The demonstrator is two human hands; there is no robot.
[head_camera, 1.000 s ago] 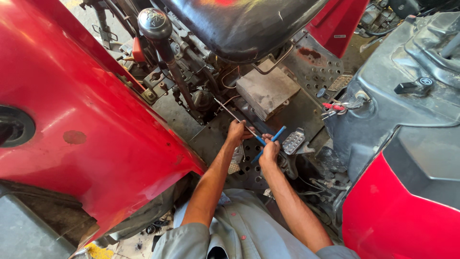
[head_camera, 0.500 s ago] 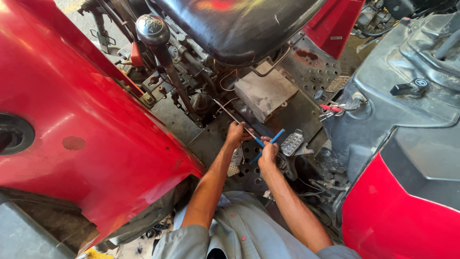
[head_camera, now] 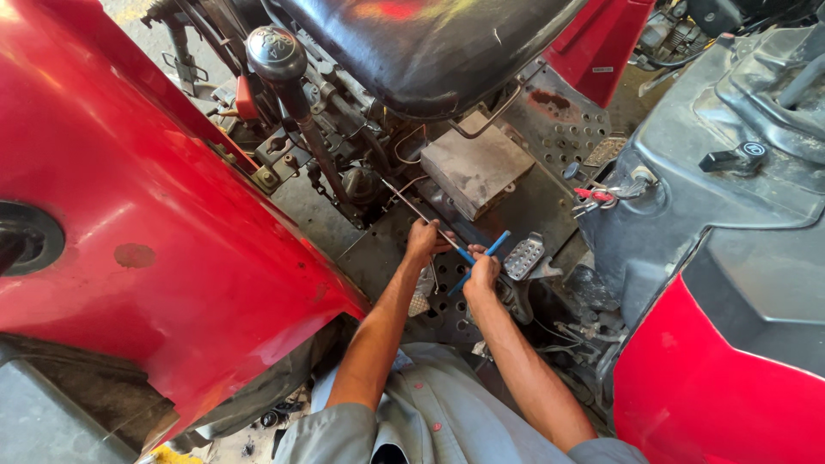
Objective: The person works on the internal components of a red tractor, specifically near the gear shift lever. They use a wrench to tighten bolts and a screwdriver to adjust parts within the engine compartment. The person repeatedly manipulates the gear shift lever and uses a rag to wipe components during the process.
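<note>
I look down into the footwell of a red tractor. My left hand (head_camera: 424,238) grips a thin metal rod (head_camera: 404,199) that slants up to the left toward the gear linkage. My right hand (head_camera: 481,268) is closed around the blue handles of a plier-like tool (head_camera: 481,256), whose blue ends cross above my knuckles. Both hands sit close together over the perforated dark floor plate (head_camera: 447,309), just left of a ribbed metal pedal (head_camera: 523,256).
A big red fender (head_camera: 155,249) fills the left. A black seat (head_camera: 430,47) overhangs at the top, with a gear lever knob (head_camera: 276,53) beside it. A grey metal box (head_camera: 477,167) lies beyond my hands. Dark console and red bodywork (head_camera: 722,378) close off the right.
My hands have stayed at the same spot on the floor plate; the blue tool handles shifted only slightly. The view has tilted a little.
</note>
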